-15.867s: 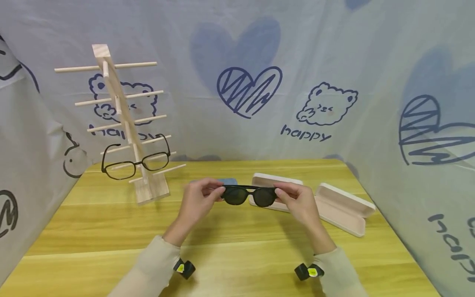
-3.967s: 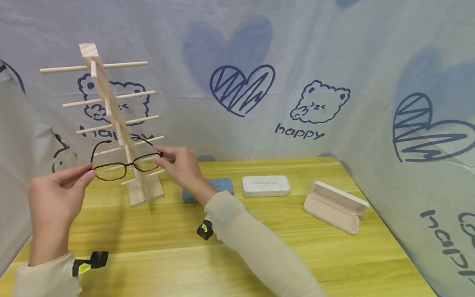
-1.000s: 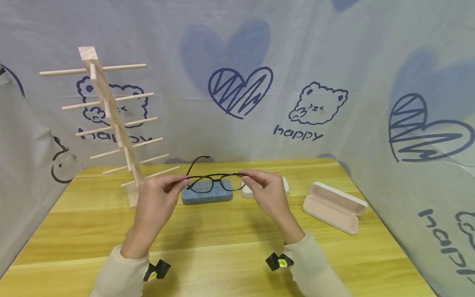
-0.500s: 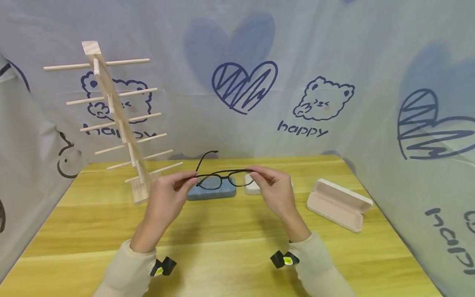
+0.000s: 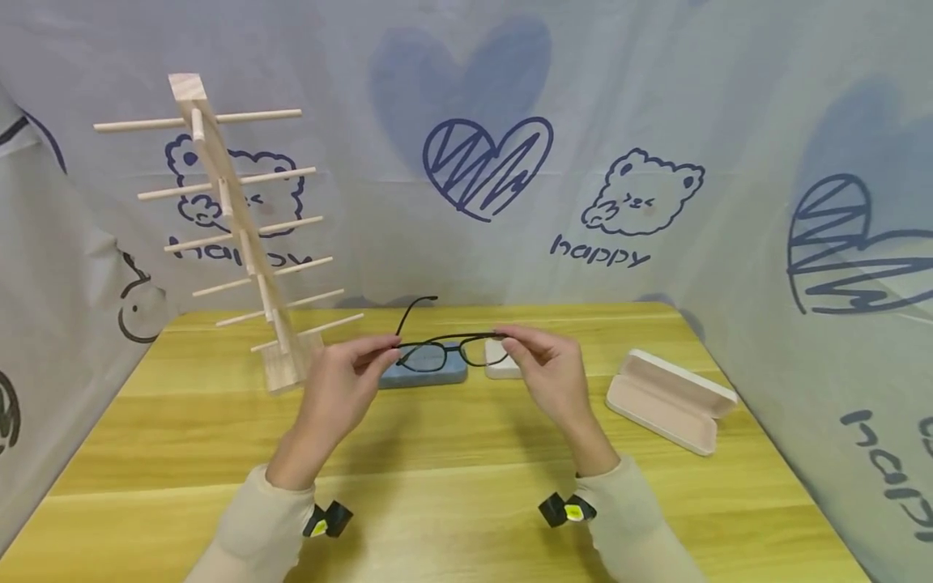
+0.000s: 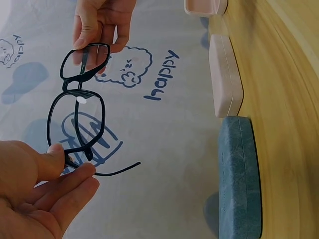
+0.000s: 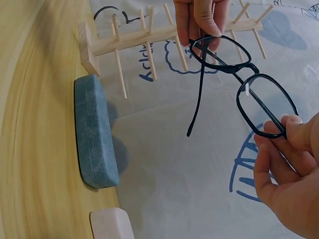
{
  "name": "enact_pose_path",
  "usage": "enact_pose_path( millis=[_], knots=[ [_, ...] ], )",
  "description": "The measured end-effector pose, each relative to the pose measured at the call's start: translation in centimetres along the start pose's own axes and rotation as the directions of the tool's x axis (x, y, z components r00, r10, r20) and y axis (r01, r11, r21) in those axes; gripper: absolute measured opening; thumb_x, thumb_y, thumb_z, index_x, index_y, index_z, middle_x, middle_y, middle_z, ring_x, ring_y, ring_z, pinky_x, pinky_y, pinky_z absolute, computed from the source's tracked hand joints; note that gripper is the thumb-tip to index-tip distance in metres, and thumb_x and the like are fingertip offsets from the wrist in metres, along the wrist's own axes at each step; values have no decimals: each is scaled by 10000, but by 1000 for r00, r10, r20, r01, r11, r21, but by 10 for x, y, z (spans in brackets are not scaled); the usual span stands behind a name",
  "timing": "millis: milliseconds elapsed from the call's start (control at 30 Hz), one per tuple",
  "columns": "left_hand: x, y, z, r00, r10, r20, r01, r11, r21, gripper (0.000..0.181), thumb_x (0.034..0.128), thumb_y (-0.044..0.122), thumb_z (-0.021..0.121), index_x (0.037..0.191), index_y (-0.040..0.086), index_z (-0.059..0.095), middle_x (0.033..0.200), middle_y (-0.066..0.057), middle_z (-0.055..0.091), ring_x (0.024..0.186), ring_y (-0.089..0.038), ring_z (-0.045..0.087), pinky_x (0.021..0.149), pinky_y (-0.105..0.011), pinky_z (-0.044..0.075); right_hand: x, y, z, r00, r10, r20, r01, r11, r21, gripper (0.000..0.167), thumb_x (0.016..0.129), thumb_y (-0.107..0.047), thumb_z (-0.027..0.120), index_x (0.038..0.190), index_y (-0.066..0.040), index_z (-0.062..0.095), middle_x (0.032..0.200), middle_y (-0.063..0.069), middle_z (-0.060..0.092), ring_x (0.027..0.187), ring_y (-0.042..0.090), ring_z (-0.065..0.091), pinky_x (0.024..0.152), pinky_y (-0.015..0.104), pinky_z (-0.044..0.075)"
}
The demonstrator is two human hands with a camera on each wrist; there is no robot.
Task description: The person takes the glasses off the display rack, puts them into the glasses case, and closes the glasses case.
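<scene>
Both hands hold a pair of black-framed eyeglasses (image 5: 453, 347) with clear lenses above the middle of the table. My left hand (image 5: 342, 389) pinches the left hinge corner between thumb and fingers, and the left temple sticks out away from me. At the other corner, my right hand (image 5: 557, 380) pinches the frame. The right temple lies folded across behind the lenses, as the right wrist view shows. Behind the eyeglasses sit a closed blue glasses case (image 5: 423, 379) and a closed white case (image 5: 503, 370), partly hidden in the head view.
A wooden display rack (image 5: 235, 210) with several pegs stands at the left, no glasses on it. An open white glasses case (image 5: 659, 414) with a pink lining lies at the right. A printed cloth (image 5: 481, 259) hangs behind the wooden table (image 5: 452, 502).
Earlier both hands held sunglasses, now out of sight, and the middle white case was open; it is closed. The eyeglasses came off the rack to the middle, their right temple folded in.
</scene>
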State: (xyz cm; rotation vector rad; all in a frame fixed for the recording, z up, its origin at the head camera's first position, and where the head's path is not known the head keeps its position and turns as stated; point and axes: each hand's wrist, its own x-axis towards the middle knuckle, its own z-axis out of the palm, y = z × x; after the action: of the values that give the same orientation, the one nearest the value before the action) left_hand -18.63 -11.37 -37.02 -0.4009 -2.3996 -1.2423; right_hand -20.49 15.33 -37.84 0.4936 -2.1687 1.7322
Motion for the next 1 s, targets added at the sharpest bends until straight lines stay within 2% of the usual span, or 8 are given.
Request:
enact_pose_path(
  millis=[200,367,500,867,1000],
  knots=[
    [-3,-2,4,1000,26,-12,-26,1000,-5,185,924,20,751,1102,-9,790,1050,-198,790,907,-293,792,758,-367,643,-4,1,-3,999,38,7,-38,999,-14,184,982,-40,682,1128,23,774,1150,198,771,823,109,655,673,147,467],
    [-4,-1,8,999,40,-22,-40,999,-10,185,914,6,756,1093,-27,788,1052,-206,786,913,-302,792,762,-366,642,-5,5,-5,999,36,22,-36,999,0,182,989,-40,672,1128,32,765,1130,213,771,907,4,691,769,133,532],
    [-5,1,11,998,45,-35,-46,999,-18,181,906,8,765,1081,-29,792,1052,-205,786,910,-301,793,755,-362,644,-6,7,-7,999,19,32,-19,1000,20,184,991,-30,665,1136,47,748,1106,236,767,971,-2,721,865,155,575],
    [-6,2,18,998,54,-39,-56,997,-62,174,905,-12,758,1073,-44,790,1024,-195,793,911,-292,794,751,-370,644,-7,9,-10,997,74,22,-75,996,50,244,995,-31,659,1216,67,690,1134,260,752,985,-36,723,916,164,575],
    [-6,4,18,998,59,-22,-60,996,-63,166,919,-11,743,1075,-22,797,1023,-185,796,884,-257,796,684,-290,634,-7,11,-12,996,85,2,-85,996,27,226,986,-56,684,1178,60,707,1141,254,753,973,-32,717,890,159,577]
  ],
)
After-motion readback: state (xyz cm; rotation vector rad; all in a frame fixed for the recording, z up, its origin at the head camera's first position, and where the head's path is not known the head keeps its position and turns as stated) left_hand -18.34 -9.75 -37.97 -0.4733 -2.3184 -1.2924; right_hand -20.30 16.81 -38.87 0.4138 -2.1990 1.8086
